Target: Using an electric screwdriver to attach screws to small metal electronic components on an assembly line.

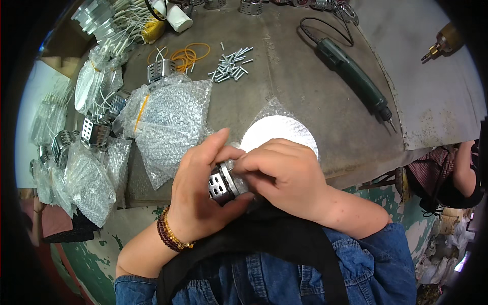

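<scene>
A shiny slotted metal housing [218, 186], with a round rim at its right end, is gripped in my left hand [193, 185], thumb below and fingers above. My right hand [292, 180] has its fingers pinched together at that rim; whatever lies between the fingertips is hidden. Just beyond my right hand rests a round shiny white disc [279, 128], with clear bubble wrap [274, 108] at its far edge. My right hand overlaps the disc's near side from this view.
Bubble-wrapped packages [170, 119] and more slotted housings [95, 131] with white wires crowd the left side. Loose screws [231, 65] and orange rubber bands [190, 55] lie farther back. A dark green electric screwdriver [353, 76] lies at right; another driver [445, 40] hangs beyond it. People sit at both sides.
</scene>
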`<state>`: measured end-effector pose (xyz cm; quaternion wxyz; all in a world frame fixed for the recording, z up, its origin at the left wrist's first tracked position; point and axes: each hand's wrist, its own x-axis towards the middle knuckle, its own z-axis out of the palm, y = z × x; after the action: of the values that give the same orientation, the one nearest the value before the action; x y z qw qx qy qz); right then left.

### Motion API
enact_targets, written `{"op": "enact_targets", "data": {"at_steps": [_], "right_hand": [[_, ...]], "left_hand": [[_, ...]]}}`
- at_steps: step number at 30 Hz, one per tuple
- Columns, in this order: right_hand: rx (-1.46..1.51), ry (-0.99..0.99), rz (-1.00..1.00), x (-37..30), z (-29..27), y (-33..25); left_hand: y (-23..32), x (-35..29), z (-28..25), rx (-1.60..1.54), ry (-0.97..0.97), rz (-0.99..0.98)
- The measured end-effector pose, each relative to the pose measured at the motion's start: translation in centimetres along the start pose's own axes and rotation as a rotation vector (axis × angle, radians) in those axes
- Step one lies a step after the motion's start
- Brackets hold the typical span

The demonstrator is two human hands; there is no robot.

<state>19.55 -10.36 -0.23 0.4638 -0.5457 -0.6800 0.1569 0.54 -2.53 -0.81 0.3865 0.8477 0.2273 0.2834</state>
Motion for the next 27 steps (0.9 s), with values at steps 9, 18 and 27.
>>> {"op": "enact_targets", "data": {"at_steps": [9,18,27], "right_hand": [[-0.412,-0.128,0.059,7.8,-5.4,6.5],[-0.700,-0.436,0.388,14.4,-2.4,8.9],[0.150,-0.294,0.078,2.8,-5.0,-0.6]], "left_hand": [[-0.6,0.9,-0.8,-0.049,-0.118,0.052],[-0.4,2.1,-1.3,0.105,-0.139,0.255],[-0.6,1.8,-1.2,0.007,-0.095,0.238]]}}
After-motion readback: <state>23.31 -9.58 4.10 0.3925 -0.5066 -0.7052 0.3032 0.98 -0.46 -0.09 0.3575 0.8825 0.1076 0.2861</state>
